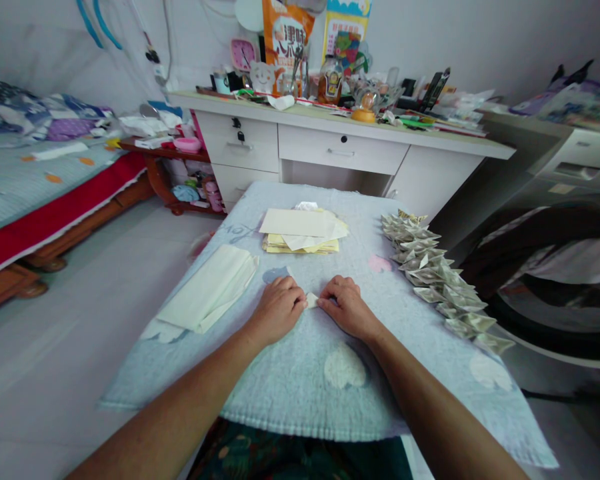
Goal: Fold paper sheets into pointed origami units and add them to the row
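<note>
Between my hands lies a small folded piece of pale paper [312, 301] on the cloth-covered table [290, 373]. My left hand [281, 308] has its fingers closed on the paper's left end. The right end is pinched by my right hand [345, 305], thumb toward the paper. Much of the paper is hidden under the fingers. Beyond the hands sits a stack of cream and yellow paper sheets [300, 227]. To the left rests a folded bundle of pale paper [207, 290]. Along the right edge stand rows of pointed folded-paper pieces [435, 273].
A white desk [340, 150] crowded with jars, packets and a pink clock [243, 54] stands behind the table. A front-loading washing machine [555, 267] is close on the right. On the left are a bed [55, 173] and a low wooden shelf [180, 157].
</note>
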Demonstrator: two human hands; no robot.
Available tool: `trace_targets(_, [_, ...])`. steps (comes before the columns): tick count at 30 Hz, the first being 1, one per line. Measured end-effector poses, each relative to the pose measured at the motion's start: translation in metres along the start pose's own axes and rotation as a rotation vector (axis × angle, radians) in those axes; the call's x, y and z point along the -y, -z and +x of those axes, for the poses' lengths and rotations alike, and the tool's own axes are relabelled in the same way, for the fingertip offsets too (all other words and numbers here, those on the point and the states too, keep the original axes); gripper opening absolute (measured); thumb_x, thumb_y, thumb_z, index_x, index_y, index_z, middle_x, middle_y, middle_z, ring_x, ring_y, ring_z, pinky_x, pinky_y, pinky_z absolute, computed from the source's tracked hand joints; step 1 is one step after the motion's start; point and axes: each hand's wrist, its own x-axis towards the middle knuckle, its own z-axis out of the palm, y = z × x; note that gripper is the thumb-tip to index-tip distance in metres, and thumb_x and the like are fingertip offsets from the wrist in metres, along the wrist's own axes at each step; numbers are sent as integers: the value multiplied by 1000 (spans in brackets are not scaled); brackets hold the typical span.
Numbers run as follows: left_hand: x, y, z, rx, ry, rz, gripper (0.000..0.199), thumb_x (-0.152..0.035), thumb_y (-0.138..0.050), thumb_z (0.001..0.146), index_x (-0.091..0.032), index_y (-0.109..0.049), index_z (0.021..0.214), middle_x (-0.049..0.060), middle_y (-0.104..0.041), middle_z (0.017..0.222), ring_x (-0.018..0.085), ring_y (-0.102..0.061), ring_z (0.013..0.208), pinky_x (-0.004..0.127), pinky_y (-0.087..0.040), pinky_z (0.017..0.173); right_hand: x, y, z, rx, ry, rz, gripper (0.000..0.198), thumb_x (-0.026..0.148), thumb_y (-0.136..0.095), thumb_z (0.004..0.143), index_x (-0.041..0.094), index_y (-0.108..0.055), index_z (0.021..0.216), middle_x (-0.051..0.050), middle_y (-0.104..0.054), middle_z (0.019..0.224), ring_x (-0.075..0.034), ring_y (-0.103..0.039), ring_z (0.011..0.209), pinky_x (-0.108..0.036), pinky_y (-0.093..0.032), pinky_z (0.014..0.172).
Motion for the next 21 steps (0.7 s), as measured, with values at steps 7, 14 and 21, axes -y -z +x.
trace_targets(7, [0,-3,0,-15,78,55,14,-28,-59,82,-19,-63,71,4,-57,87,21,-50,89,35,-36,78,5,-3,1,6,-81,-71,14,26,-57,89,18,-66,81,-5,-56,90,-19,-46,89,-32,-30,78])
trace_targets(14, [-2,-3,1,6,134,97,17,-31,-60,81,-20,-63,69,4,-59,90,23,-48,92,36,-33,78,8,-6,4,-5,-126,-134,16,29,-58,88,18,-66,78,-6,-57,91,-21,-45,90,-33,-28,76])
trace_targets(21, [-4,-4,0,-7,161,117,14,-33,-60,81,-21,-60,73,4,-58,91,25,-48,93,39,-32,81,10,-9,4,-8,-152,-185,17,31,-60,87,19,-64,77,-6,-57,92,-23,-45,92,-34,-29,75])
